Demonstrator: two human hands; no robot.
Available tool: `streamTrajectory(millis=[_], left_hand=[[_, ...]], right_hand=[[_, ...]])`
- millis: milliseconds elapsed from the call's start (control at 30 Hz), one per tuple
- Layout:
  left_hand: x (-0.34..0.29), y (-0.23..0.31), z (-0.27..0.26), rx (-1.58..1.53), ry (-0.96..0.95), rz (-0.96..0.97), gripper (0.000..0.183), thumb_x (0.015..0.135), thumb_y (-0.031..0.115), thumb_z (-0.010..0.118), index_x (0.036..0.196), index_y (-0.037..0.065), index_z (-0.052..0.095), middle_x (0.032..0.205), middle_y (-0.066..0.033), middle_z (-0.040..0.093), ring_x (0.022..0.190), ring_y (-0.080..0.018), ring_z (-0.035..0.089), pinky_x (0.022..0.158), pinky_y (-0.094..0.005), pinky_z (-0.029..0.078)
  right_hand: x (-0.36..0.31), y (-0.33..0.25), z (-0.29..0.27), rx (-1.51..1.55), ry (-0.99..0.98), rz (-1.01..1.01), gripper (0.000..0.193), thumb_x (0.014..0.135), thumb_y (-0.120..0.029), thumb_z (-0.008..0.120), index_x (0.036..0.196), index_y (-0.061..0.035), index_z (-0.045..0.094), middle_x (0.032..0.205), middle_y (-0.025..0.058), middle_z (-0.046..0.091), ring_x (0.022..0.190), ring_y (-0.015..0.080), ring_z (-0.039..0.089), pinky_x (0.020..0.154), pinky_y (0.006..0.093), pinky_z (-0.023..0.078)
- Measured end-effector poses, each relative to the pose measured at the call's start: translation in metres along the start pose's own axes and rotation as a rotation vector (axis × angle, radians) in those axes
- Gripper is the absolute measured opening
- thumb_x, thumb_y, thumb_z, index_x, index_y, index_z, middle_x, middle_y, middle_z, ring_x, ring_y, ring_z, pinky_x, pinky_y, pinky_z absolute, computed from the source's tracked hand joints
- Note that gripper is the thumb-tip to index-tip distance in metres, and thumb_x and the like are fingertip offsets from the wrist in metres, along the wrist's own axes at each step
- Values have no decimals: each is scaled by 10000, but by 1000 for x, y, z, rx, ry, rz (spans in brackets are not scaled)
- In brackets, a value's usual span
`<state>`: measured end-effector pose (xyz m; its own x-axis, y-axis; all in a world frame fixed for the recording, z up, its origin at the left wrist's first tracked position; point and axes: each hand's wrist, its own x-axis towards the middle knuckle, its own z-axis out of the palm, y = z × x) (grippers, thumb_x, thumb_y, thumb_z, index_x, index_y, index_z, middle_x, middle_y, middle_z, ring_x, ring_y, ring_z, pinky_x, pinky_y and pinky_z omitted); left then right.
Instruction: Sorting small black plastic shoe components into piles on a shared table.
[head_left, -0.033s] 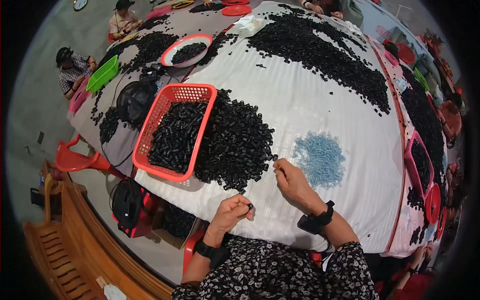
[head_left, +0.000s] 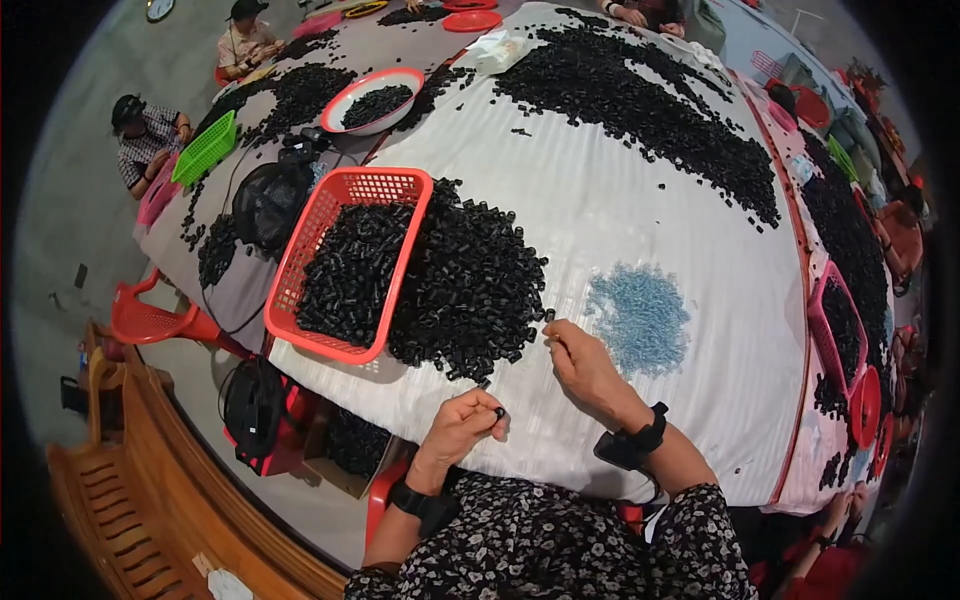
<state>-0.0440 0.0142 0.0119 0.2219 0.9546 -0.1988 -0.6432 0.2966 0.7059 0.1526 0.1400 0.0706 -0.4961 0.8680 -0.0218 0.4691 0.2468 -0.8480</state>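
Observation:
Between the thumb and fingers of my left hand (head_left: 460,425) is a small black cylindrical piece (head_left: 500,413). My right hand (head_left: 582,362) is closed, its fingertips at the right edge of a heap of small black plastic pieces (head_left: 470,280). One black piece (head_left: 549,314) shows right at those fingertips; whether they grip it or anything else is hidden. Just right of that hand lies a round patch of small clear bluish pieces (head_left: 640,320). A red plastic basket (head_left: 427,205), partly filled with the same black pieces, stands against the heap's left side.
A white cloth (head_left: 600,220) covers the table. More black pieces (head_left: 640,100) spread across its far side. A red-rimmed white basin (head_left: 415,78) and a black mesh fan (head_left: 270,208) stand at the left. A wooden chair (head_left: 110,500) is at lower left. Other people sit around the tables.
My right hand has shifted very slightly left and down at the heap's edge. My left hand stays in place with its black piece.

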Motion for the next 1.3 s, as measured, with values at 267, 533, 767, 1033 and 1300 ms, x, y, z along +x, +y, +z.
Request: streamTrajectory(millis=[267, 533, 767, 1033, 1300], left_hand=[[2, -3, -5, -10, -5, 3, 107, 902, 56, 543, 966, -29, 545, 842, -113, 608, 737, -165, 593, 704, -307, 498], [0, -4, -4, 11, 26, 1, 120, 904, 70, 554, 980, -22, 550, 855, -112, 610, 731, -166, 596, 696, -312, 509], [0, -10, -2, -15, 21, 10, 86, 907, 15, 510, 970, -33, 544, 849, -104, 612, 739, -157, 605, 696, -303, 516], [-4, 10, 25, 70, 149, 114, 122, 915, 64, 536, 1009, -13, 529, 842, -71, 609, 710, -118, 604, 659, -283, 534], [-10, 14, 31, 248, 175, 184, 124, 911, 58, 540, 1007, -20, 529, 846, -66, 614, 710, -99, 604, 651, -256, 539]], right_hand=[[7, 6, 19, -314, -100, -264, 174, 811, -28, 519, 983, -31, 539, 809, 167, 516, 750, 351, 557, 645, 436, 454], [9, 2, 27, -468, -79, -435, 80, 801, -35, 524, 870, -26, 486, 812, 163, 515, 751, 348, 552, 639, 439, 464], [-9, -24, 12, -83, -92, -327, 140, 909, -60, 480, 1026, 11, 509, 897, 195, 565, 790, 326, 596, 644, 382, 465], [-23, -40, 26, 249, -281, -193, 157, 891, -77, 532, 1014, 14, 566, 869, 123, 583, 746, 173, 597, 631, 272, 475], [-29, -53, 23, 227, -278, -124, 155, 871, -70, 537, 1011, -14, 569, 885, 87, 599, 755, 145, 589, 640, 264, 467]])
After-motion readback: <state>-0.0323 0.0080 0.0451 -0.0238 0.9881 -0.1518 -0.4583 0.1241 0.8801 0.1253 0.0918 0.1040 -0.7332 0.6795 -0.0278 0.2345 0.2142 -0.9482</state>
